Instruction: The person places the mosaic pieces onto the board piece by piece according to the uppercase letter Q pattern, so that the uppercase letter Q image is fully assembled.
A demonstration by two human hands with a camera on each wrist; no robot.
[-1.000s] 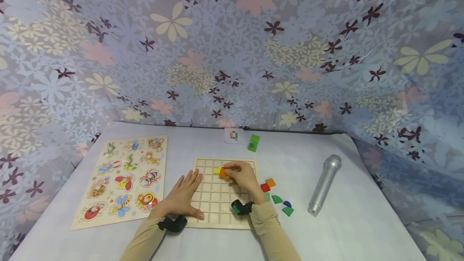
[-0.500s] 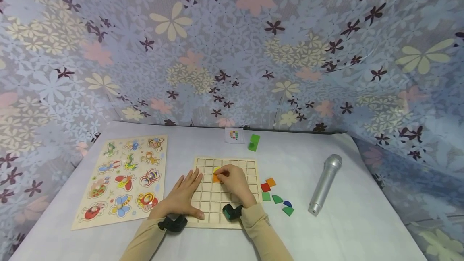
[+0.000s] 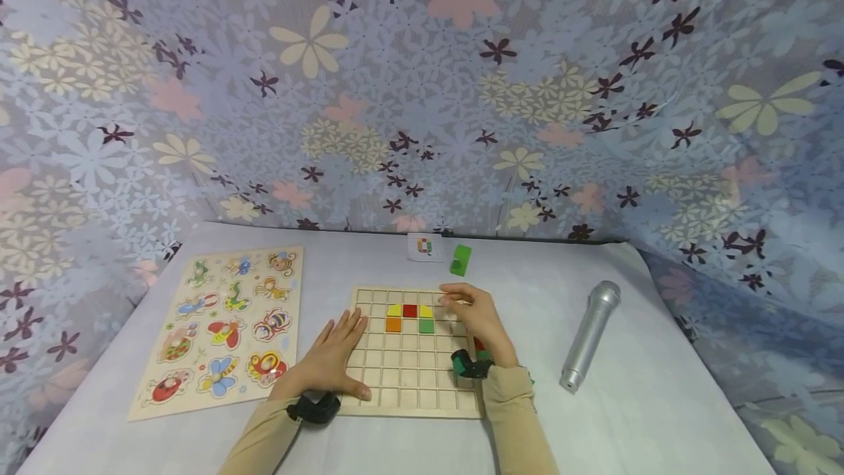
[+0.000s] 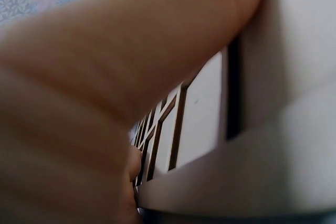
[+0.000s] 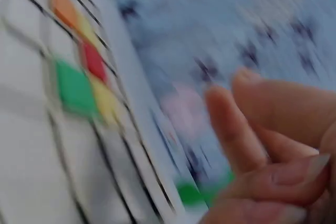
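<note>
A wooden grid board (image 3: 409,410) lies on the table. Set in its cells are an orange square (image 3: 393,325), a red square (image 3: 410,311), a green square (image 3: 426,326) and two yellow pieces, the left one (image 3: 394,310) and the right one (image 3: 426,311). My left hand (image 3: 332,358) rests spread over the board's left edge. Above the board's upper right part is my right hand (image 3: 478,317), fingers loosely bent and holding nothing. In the right wrist view its fingers (image 5: 283,108) are apart from the coloured pieces.
An insect picture board (image 3: 217,328) lies at the left. Behind the grid board are a pattern card (image 3: 425,247) and a green piece with a round knob (image 3: 461,260). A silver microphone (image 3: 591,336) lies at the right. My right forearm hides most of the loose pieces.
My right hand first brought an orange square to the cell below the left yellow piece. It has since let go and moved right, uncovering the coloured pieces. My left hand has stayed put.
</note>
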